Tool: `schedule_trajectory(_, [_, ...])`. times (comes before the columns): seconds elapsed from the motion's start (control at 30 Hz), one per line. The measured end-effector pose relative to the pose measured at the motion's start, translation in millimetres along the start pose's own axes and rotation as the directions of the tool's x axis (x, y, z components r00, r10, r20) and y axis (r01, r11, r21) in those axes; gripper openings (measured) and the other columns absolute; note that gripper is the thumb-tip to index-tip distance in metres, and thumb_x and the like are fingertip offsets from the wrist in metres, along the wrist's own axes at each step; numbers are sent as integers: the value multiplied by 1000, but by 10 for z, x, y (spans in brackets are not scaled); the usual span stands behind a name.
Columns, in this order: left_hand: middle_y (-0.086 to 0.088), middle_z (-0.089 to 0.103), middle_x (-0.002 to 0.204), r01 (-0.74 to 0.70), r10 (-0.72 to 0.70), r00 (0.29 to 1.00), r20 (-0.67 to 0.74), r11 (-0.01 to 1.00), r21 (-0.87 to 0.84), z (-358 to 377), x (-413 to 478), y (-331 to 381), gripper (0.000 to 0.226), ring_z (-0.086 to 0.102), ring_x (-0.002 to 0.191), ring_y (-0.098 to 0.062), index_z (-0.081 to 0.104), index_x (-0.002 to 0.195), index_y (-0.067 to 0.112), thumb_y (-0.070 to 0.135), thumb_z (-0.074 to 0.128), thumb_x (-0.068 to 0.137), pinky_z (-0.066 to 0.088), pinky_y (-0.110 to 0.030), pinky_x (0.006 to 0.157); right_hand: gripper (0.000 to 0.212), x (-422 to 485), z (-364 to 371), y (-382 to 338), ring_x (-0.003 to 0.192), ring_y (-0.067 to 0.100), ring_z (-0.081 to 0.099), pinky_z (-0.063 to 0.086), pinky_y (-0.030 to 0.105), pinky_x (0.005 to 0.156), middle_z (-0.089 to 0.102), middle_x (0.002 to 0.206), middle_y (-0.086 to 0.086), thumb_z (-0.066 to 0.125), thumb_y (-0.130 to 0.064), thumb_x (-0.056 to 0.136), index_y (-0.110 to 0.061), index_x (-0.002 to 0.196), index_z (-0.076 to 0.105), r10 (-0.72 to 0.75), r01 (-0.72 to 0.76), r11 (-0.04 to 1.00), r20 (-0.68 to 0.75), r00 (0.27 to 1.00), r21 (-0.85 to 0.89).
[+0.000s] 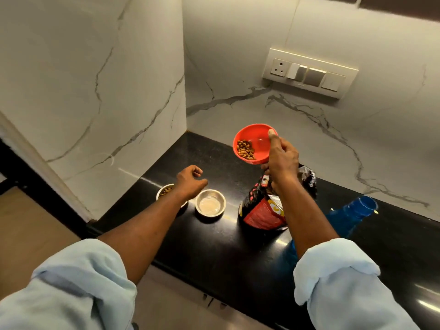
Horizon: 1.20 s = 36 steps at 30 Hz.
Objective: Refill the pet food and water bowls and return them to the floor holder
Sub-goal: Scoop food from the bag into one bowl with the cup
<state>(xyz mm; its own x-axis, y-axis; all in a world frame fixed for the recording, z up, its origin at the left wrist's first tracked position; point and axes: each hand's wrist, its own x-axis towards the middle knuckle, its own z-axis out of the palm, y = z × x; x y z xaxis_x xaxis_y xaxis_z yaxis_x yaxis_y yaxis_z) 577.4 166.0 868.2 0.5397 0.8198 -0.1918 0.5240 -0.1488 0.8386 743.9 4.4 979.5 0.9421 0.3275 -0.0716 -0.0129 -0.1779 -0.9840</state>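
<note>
Two steel bowls sit side by side on the black counter [214, 246]: the food bowl [164, 191], some kibble in it, partly under the left hand [190, 179], and the second bowl [210, 205] just right of it. The right hand [281, 160] pinches the red scoop [254, 144] by its rim, high above the kibble bag [264, 210]. From the scoop, the food bowl lies down and left. The left hand, loosely curled and holding nothing, is nearer.

two bowls [210, 205] left of food bag [262, 210]
</note>
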Motion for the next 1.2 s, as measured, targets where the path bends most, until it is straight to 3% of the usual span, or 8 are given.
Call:
schedule_trajectory(0.17, [-10,74,106,310,-330,914,-236,943,-119,-430,20,-531,21,70,104,-30,73,102,12,29,73,90,49,-30,83,42,-159,663,232,56,21,68,43,21,38,76,97,7,64,-66,94,-28,108,75,-33,55,992,188,982,-109])
schedule_trajectory(0.27, [-11,76,103,398,-420,867,-268,907,-135,-554,-62,-815,16,67,89,-27,74,93,12,27,70,89,45,-28,74,44,-259,947,408,56,16,72,53,24,43,76,92,1,64,-70,93,-32,113,75,-69,118,975,251,966,-187])
schedule_trajectory(0.5, [-12,78,91,466,-518,831,-204,847,-256,-606,-124,-1222,18,76,84,-30,72,80,14,28,73,91,62,-34,70,27,-396,1377,953,67,16,76,67,41,64,76,92,-1,65,-71,91,-46,102,69,-49,158,948,363,931,-277])
schedule_trajectory(0.6, [-9,80,93,478,-524,846,-99,828,-294,-552,-105,-1238,19,76,73,-22,75,94,10,29,72,95,48,-21,48,20,-394,1470,1116,77,14,75,67,47,73,75,89,-8,67,-69,91,-50,97,67,-58,176,942,379,924,-284])
schedule_trajectory(0.83, [-8,81,89,524,-578,813,-67,777,-349,-477,-26,-1193,13,80,79,-23,80,93,11,24,75,93,50,-24,53,63,-415,1650,1280,103,8,71,63,33,86,75,115,-9,70,-76,84,-36,133,69,-204,388,852,460,864,-351])
schedule_trajectory(1.0, [-7,81,89,542,-591,806,-36,761,-356,-518,-1,-1196,10,80,76,-20,78,94,10,20,74,94,49,-21,44,71,-389,1771,1311,119,16,65,58,43,97,70,131,-5,68,-77,85,-37,143,60,-276,552,730,564,778,-404])
schedule_trajectory(1.13, [-10,80,90,534,-584,812,-23,758,-375,-515,25,-1232,6,80,80,-25,76,90,10,11,72,95,65,-32,72,69,-377,1776,1351,113,18,63,57,44,92,67,125,-3,67,-74,88,-39,146,56,-294,638,625,622,726,-449])
schedule_trajectory(1.2, [-9,80,89,527,-580,814,-30,758,-385,-495,26,-1247,11,80,82,-26,74,84,13,11,73,95,65,-33,76,69,-365,1760,1380,113,19,63,57,43,90,67,125,-2,67,-73,89,-39,148,55,-299,658,596,633,714,-461])
